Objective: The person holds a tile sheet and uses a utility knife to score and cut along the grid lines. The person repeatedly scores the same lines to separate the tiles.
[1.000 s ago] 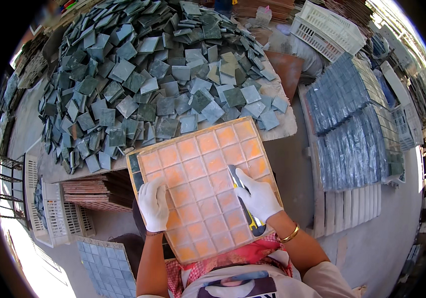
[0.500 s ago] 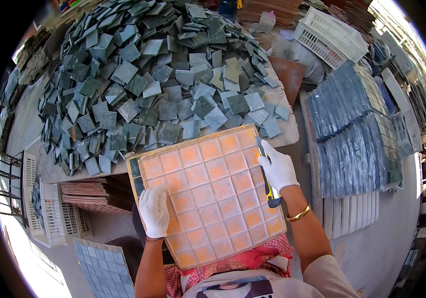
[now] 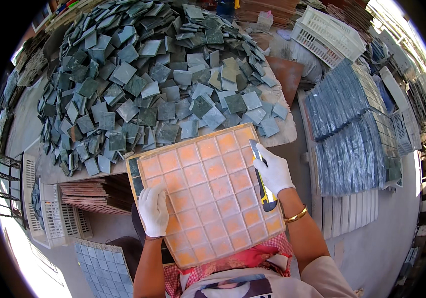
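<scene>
A square grid tray [image 3: 208, 196], with pale ridges around orange-stained cells, lies tilted before my body. My left hand [image 3: 153, 209], in a white glove, closes on its left edge; some fingertips are hidden. My gloved right hand [image 3: 275, 171] grips a yellow-and-black utility knife [image 3: 267, 201]. The blade end points away from me along the tray's right edge, partly over it. Under the tray, at its upper left, shows a second frame [image 3: 134, 174] with dark green tiles in it.
Loose green-grey stone tiles [image 3: 158, 94] are heaped on the table [image 3: 285, 134] ahead. Wrapped tile stacks [image 3: 349, 149] stand at right, white crates [image 3: 327, 37] behind them. Reddish grid trays [image 3: 93, 193] are piled under the table. A tiled sheet [image 3: 104, 268] leans at lower left.
My right hand and the knife have shifted slightly left, bringing the blade further over the tray's right edge. My left hand and the tray have hardly moved.
</scene>
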A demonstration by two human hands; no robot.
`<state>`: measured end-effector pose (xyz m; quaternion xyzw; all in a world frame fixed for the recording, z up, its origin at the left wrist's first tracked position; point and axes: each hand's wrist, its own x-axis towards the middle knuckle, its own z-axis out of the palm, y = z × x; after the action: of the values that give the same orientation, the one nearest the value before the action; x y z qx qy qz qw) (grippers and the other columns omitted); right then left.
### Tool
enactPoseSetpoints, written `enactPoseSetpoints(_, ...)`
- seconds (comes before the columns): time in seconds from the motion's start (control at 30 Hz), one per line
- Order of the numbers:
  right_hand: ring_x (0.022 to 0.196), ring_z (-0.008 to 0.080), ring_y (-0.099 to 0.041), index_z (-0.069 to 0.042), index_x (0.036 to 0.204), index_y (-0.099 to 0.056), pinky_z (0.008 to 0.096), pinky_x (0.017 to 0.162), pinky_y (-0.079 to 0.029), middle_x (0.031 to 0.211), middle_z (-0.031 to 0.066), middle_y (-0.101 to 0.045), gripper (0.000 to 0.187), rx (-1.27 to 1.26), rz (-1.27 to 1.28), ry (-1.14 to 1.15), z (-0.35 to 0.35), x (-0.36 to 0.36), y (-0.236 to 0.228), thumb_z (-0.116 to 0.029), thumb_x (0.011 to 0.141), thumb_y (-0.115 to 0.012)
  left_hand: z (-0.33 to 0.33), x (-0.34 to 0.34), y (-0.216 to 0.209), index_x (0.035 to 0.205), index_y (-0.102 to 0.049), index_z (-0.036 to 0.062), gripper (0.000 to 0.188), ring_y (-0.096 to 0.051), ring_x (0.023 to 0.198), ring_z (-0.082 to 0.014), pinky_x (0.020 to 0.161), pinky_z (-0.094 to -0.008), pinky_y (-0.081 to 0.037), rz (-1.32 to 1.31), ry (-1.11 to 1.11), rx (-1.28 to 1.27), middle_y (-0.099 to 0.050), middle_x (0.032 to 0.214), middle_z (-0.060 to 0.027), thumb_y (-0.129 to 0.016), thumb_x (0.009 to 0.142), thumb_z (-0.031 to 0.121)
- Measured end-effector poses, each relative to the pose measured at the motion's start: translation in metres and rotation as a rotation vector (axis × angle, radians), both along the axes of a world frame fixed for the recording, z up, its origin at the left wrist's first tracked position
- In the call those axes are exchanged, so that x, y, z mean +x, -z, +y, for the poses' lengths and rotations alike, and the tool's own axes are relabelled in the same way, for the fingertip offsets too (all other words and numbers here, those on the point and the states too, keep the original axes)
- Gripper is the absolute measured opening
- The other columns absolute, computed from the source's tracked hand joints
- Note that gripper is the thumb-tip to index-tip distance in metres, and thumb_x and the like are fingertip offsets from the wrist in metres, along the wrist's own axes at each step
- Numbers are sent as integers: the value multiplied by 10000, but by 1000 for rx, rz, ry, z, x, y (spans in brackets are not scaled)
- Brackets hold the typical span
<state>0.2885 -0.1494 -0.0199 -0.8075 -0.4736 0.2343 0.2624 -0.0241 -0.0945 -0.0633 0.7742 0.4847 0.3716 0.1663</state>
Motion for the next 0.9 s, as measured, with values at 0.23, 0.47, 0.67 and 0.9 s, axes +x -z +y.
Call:
enactPoseSetpoints(0.23, 854, 399, -627, -156, 1318, -532, 442, 755, -502, 963, 227, -651, 460, 80, -67, -178, 14, 7, -5, -273, 876, -581, -2, -3, -1, 901, -630, 34, 84, -546, 766, -327, 683, -390, -426, -37, 1, -13, -596, 782, -128, -574, 840, 18)
enactPoseSetpoints(0.47, 947, 372, -612, -178, 1313, -542, 421, 849, -475, 1107, 181, -643, 422, 32, -173, -705, 71, 65, -21, -229, 895, -539, -1, -2, -1, 901, -636, 27, 88, -554, 757, -323, 689, -388, -435, -32, -22, -14, -604, 782, -128, -580, 834, 18)
enactPoseSetpoints(0.67, 922, 368, -617, -215, 1297, -562, 431, 837, -478, 1071, 165, -657, 399, -67, -232, -809, 90, 76, -24, -238, 899, -533, -1, -1, -5, 915, -645, 31, 110, -562, 764, -321, 698, -386, -439, -12, -29, -15, -614, 792, -124, -583, 826, 11)
enactPoseSetpoints(0.9, 806, 383, -616, -198, 1307, -535, 474, 717, -477, 901, 188, -658, 412, 27, -306, -681, 72, 55, -27, -256, 899, -539, -2, -1, -6, 908, -646, 36, 106, -563, 770, -322, 702, -389, -441, -7, -34, -25, -614, 799, -124, -588, 822, 11)
